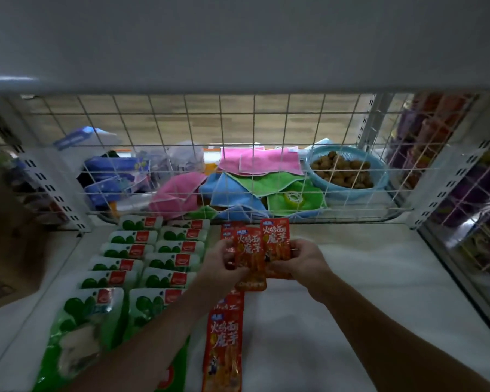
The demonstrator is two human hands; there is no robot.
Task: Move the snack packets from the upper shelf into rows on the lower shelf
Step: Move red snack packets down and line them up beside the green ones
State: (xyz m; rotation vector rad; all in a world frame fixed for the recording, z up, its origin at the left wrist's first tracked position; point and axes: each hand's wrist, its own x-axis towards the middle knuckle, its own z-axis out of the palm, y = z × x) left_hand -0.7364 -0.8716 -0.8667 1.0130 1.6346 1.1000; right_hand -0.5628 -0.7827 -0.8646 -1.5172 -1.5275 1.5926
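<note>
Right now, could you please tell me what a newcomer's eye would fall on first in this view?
The red packets at the centre, held fanned between the left hand and the right hand, draw the eye first. Left of them, green-and-white packets lie in two neat rows on the white shelf. Behind the wire grid, pink, green and blue cloths sit beside a blue basket of brown lumps.

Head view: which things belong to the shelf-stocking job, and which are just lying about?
Job: red packets held by the left hand and right hand; red row and green packets on the shelf.
Lying about: cloths, basket, blue packs, behind the wire grid.
</note>
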